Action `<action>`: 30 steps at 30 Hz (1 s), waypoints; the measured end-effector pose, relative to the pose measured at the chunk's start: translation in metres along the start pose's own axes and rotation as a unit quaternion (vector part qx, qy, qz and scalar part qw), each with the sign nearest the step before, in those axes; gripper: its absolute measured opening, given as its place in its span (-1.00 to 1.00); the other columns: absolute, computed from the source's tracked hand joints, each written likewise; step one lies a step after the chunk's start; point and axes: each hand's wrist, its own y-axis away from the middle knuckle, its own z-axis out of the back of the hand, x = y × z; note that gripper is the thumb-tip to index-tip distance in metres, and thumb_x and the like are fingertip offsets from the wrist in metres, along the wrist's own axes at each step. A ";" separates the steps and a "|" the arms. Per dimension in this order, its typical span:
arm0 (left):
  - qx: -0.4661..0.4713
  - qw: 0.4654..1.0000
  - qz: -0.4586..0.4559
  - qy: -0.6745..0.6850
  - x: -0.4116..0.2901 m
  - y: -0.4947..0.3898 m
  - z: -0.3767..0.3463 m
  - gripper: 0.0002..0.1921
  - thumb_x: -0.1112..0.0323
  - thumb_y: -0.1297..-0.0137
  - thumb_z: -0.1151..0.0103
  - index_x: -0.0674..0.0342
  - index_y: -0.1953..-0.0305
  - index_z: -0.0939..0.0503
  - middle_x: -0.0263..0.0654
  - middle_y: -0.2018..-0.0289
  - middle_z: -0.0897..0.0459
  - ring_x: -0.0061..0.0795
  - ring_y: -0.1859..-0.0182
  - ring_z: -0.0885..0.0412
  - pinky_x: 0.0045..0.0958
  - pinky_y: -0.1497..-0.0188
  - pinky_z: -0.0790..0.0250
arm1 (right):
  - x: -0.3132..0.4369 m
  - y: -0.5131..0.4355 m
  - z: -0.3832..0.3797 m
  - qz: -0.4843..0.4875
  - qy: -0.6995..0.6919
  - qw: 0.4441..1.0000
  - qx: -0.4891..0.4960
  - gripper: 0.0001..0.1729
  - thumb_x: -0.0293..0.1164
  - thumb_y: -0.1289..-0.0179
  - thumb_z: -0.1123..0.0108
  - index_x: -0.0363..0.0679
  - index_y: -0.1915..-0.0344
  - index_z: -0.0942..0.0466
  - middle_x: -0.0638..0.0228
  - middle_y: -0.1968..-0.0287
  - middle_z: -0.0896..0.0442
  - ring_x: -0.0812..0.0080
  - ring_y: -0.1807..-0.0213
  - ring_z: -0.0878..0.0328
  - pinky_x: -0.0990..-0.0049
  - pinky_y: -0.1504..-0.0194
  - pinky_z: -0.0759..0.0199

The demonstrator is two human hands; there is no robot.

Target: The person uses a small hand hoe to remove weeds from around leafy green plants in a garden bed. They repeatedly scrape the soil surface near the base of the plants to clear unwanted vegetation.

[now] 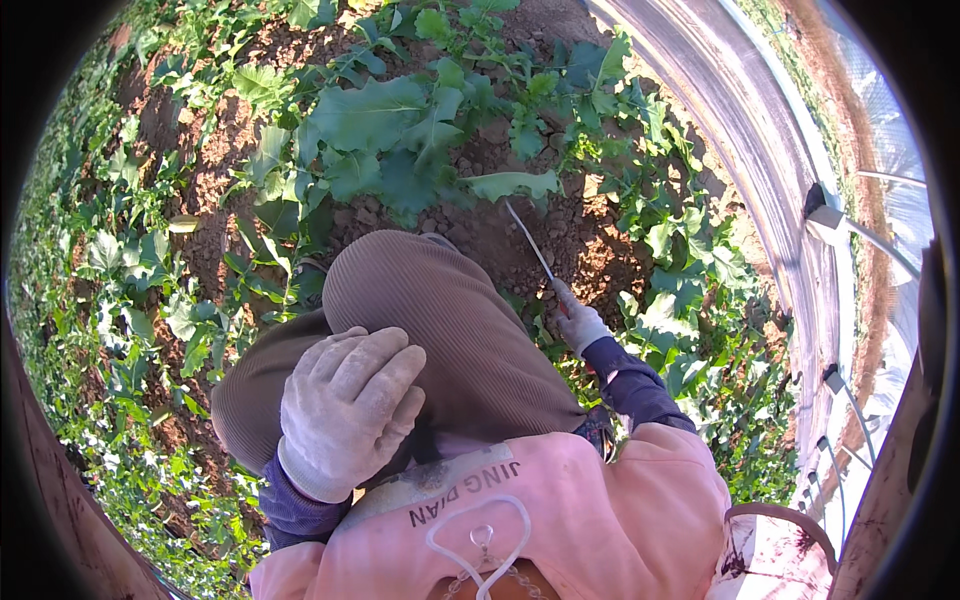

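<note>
Over my bent knees is my left hand (352, 409), in a pale, soil-stained work glove, its fingers loosely curled and nothing seen in it. My right hand (577, 319), gloved too, grips the handle of a long thin metal blade (530, 238); part of a red handle shows by the fingers. The blade points up and to the left, its tip by the brown soil (480, 232) under a leaf edge. Large lobed green leaves (367, 116) spread over the ground just beyond my knees. A shoe shows partly past the nearer knee.
Leafy plants (180, 315) grow in rows at the left, and more (682, 240) stand at the right. A long pale sheet or low wall (757, 112) curves along the right side, with metal poles (881, 244) and translucent plastic sheeting beyond it.
</note>
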 end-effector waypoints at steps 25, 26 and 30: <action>0.059 0.994 0.013 0.089 0.002 0.015 -0.001 -0.66 0.19 -0.02 -0.21 0.13 0.14 -0.57 -0.29 0.22 -0.62 -0.39 0.26 -0.64 -0.26 0.13 -0.51 | 0.110 -0.137 -0.002 0.136 -0.016 0.990 -0.042 -0.36 -0.17 -0.33 0.00 0.12 -0.39 -0.14 -0.16 -0.02 -0.55 -0.14 -0.10 -0.47 0.09 -0.11 -0.36; 0.058 0.995 0.012 0.079 0.003 0.015 -0.001 -0.66 0.17 -0.04 -0.16 0.11 0.13 -0.56 -0.30 0.21 -0.61 -0.40 0.26 -0.63 -0.28 0.13 -0.50 | 0.125 -0.160 0.005 0.095 0.118 0.988 0.006 -0.38 -0.26 -0.36 0.00 -0.12 -0.38 -0.16 -0.05 -0.18 -0.48 -0.04 -0.20 -0.43 0.23 -0.16 -0.35; 0.066 0.994 0.035 0.085 0.005 0.016 0.004 -0.62 0.14 0.00 -0.14 0.09 0.11 -0.57 -0.34 0.20 -0.60 -0.43 0.22 -0.60 -0.31 0.07 -0.46 | 0.145 -0.193 0.002 0.104 0.186 0.976 0.036 -0.52 -0.25 -0.37 0.06 -0.11 -0.24 -0.30 -0.07 -0.08 -0.52 -0.09 -0.11 -0.48 0.14 -0.08 -0.39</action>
